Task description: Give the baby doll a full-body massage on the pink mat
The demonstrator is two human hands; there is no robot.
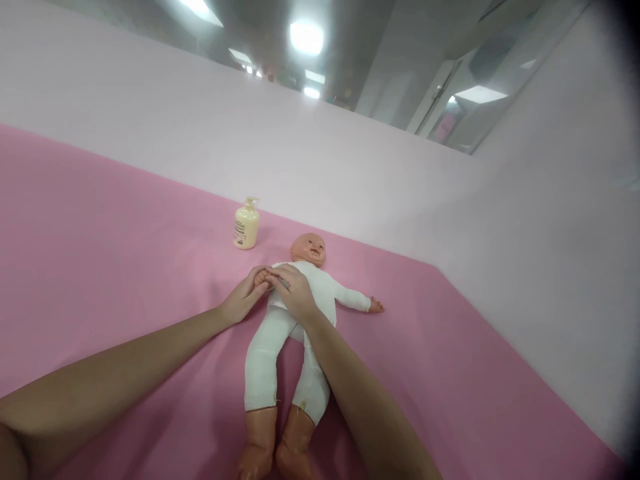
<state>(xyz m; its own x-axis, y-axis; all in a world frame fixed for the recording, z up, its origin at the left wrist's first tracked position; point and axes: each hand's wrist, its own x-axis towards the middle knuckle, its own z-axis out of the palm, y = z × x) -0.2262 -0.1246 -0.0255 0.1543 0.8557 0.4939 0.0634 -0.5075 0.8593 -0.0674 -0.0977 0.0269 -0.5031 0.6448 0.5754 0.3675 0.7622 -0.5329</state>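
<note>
A baby doll [320, 285] in a white top and white leggings lies on its back, head toward the wall. My left hand [245, 297] is closed around the doll's hand [262, 277] on the left side. Across the doll's chest, my right hand [294, 288] grips the same small hand and wrist, and its fingertips are partly hidden. The doll's other arm [353, 298] stretches out to the right on the pink surface. Its bare feet point toward me.
A pale yellow pump bottle [246, 227] stands upright left of the doll's head, near the wall. The pink padded surface [125, 247] meets a white wall [325, 167] at the back and right. Above it, a glass or mirror panel [360, 60] reflects ceiling lights.
</note>
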